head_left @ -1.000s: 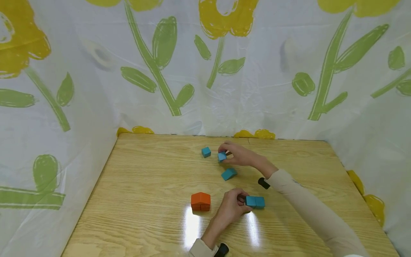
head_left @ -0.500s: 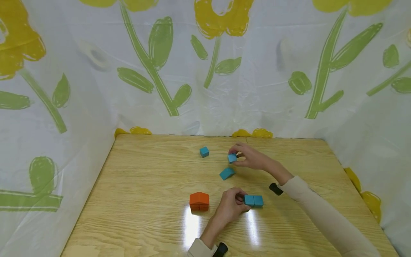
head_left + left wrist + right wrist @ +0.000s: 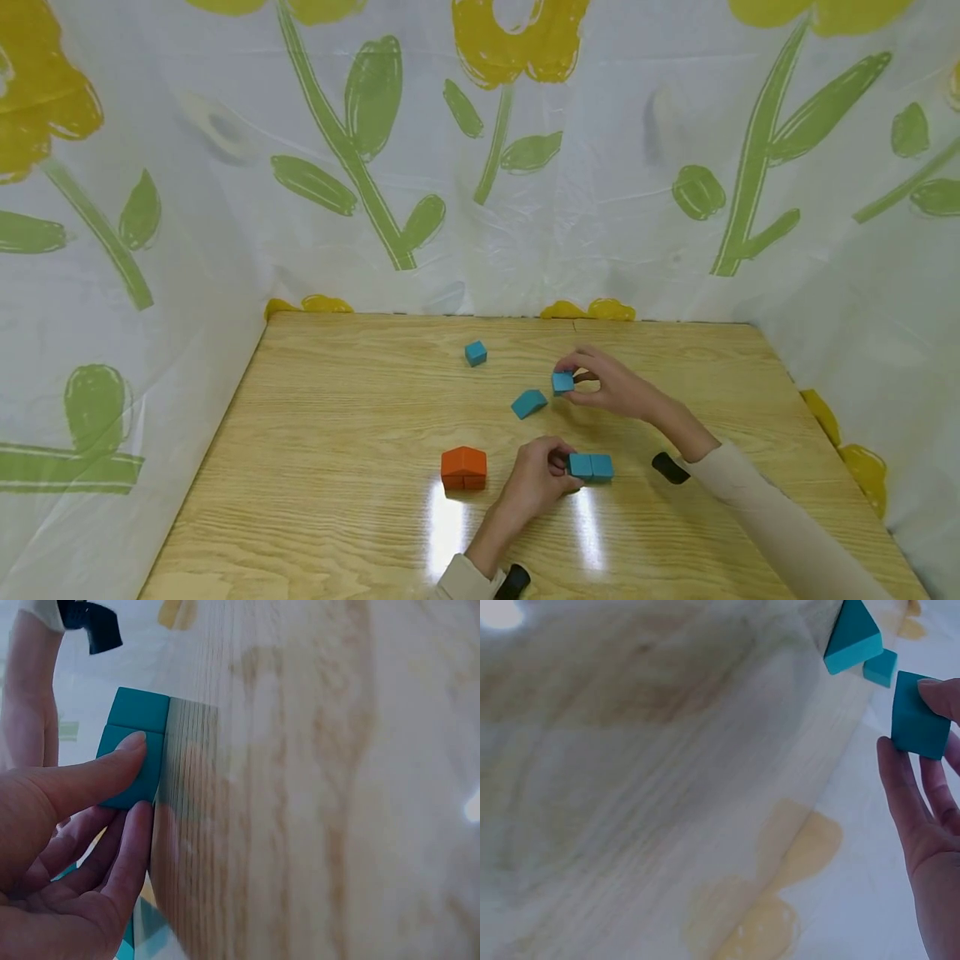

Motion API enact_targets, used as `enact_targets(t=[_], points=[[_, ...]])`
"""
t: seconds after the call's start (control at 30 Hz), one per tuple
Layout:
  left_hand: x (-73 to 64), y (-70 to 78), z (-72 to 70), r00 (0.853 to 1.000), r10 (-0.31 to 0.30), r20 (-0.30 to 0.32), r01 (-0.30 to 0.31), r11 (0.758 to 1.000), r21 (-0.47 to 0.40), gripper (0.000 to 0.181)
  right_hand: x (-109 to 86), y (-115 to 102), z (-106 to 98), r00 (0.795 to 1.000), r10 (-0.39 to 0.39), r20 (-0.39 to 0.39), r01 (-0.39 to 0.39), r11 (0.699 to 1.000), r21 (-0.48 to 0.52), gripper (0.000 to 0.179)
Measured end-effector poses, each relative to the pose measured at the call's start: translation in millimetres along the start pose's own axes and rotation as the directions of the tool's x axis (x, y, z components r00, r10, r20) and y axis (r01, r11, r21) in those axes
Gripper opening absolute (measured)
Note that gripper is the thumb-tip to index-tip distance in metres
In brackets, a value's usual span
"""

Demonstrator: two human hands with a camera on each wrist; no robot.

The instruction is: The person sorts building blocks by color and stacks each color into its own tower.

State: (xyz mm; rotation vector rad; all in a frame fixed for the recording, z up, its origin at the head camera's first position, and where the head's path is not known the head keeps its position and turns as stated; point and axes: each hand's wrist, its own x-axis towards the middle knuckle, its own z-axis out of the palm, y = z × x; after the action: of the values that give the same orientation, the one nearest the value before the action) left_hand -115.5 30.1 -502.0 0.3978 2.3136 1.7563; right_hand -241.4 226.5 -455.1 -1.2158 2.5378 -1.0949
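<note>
Two blue cubes (image 3: 591,467) stand side by side, touching, on the wooden table. My left hand (image 3: 536,478) holds the left one; in the left wrist view the thumb (image 3: 105,769) lies across its face and the other fingers are bent at its side. Farther back, my right hand (image 3: 611,383) pinches another blue cube (image 3: 921,716) between thumb and fingers, and it looks lifted off the table. Just left of that hand lies a blue triangular block (image 3: 529,403). One more blue cube (image 3: 476,353) sits alone toward the back.
A small orange block house (image 3: 463,468), with a peaked block on top of smaller blocks, stands left of my left hand. White cloth (image 3: 600,208) with printed flowers rises along the back and sides of the wooden table (image 3: 337,433).
My right hand has carried its blue cube to the right and somewhat nearer, away from the lone back cube. The left hand stays at the paired cubes.
</note>
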Motion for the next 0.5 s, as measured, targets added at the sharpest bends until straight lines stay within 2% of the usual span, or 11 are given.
enact_targets(t=[0.5], points=[[-0.1, -0.9, 0.9, 1.000, 0.000, -0.002, 0.000, 1.000, -0.007, 0.029, -49.2, -3.4, 4.5, 0.996, -0.023, -0.091, 0.025, 0.999, 0.023, 0.036]])
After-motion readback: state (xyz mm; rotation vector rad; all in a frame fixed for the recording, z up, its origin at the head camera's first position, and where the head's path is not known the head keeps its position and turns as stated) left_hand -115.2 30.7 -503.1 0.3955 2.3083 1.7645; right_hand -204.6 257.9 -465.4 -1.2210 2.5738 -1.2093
